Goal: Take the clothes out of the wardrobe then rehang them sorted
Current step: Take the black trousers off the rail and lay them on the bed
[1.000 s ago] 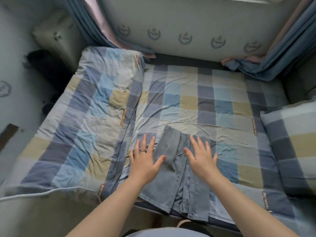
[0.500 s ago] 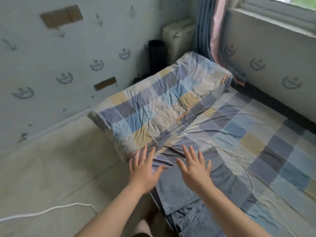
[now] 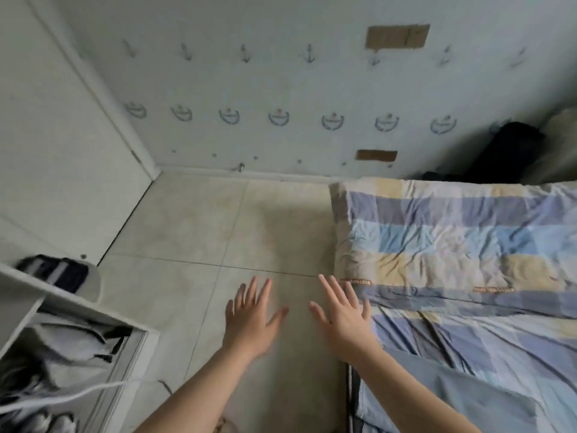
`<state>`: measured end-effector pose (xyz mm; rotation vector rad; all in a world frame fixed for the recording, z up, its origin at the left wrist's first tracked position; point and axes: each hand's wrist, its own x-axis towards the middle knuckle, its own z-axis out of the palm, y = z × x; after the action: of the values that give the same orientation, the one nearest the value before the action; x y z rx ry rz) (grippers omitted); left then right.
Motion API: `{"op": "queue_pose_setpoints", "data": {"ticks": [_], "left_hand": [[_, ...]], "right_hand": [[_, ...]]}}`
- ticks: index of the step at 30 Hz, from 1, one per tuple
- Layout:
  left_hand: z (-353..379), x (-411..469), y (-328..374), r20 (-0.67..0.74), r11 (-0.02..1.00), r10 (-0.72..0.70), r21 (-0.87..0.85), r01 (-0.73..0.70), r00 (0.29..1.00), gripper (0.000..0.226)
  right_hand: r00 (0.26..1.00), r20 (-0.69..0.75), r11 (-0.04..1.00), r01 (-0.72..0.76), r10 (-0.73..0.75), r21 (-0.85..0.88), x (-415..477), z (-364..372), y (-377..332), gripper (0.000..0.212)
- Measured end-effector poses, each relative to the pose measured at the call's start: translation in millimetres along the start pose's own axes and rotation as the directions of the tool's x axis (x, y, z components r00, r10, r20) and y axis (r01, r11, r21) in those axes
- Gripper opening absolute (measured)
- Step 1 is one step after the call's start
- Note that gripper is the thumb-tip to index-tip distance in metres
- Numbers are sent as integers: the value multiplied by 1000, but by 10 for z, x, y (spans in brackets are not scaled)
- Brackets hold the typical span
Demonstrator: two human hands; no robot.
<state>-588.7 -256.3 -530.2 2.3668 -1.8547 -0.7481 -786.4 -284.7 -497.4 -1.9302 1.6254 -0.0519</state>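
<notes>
- The left hand (image 3: 249,320) is hovering over the tiled floor (image 3: 193,220), palm down, with its fingers straight and spread apart and nothing in it.
- The right hand (image 3: 343,323) is hovering just beside it, equally flat and splayed, and is holding nothing. It is lying over the near edge of the bed (image 3: 487,335).
- A grey-blue garment (image 3: 468,398) is lying flat on the bed's checked sheet at lower right, with the right forearm crossing above its edge.
- A folded checked quilt (image 3: 452,239) is sitting on the bed beyond the hands.
- A white shelf unit (image 3: 62,295) is standing at lower left with grey and dark items inside, blurred.
- A white cable (image 3: 62,398) is trailing across the shelf unit's front.
</notes>
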Motion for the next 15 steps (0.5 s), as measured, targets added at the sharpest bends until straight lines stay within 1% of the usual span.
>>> {"op": "queue_pose_setpoints", "data": {"ticks": [2, 5, 9, 12, 15], "left_hand": [[-184, -98, -418, -65, 997, -68, -44, 65, 996, 74], [-505, -266, -1146, -160, 983, -165, -104, 150, 973, 74], [-1013, -542, -2127, -295, 955, -284, -165, 245, 912, 76], [-1471, -774, -2807, -420, 936, -351, -191, 296, 837, 88], [-1986, -1046, -3419, -545, 910, -414, -226, 348, 729, 88]], "right_hand": [[995, 30, 995, 92, -91, -23, 90, 125, -420, 67], [969, 81, 969, 240, -235, -60, 209, 354, -1192, 80], [906, 114, 899, 420, -408, -127, 339, 682, -2288, 71], [816, 118, 802, 578, -566, -150, 411, 908, -3180, 68], [671, 101, 655, 740, -735, -154, 409, 1067, -4099, 66]]}}
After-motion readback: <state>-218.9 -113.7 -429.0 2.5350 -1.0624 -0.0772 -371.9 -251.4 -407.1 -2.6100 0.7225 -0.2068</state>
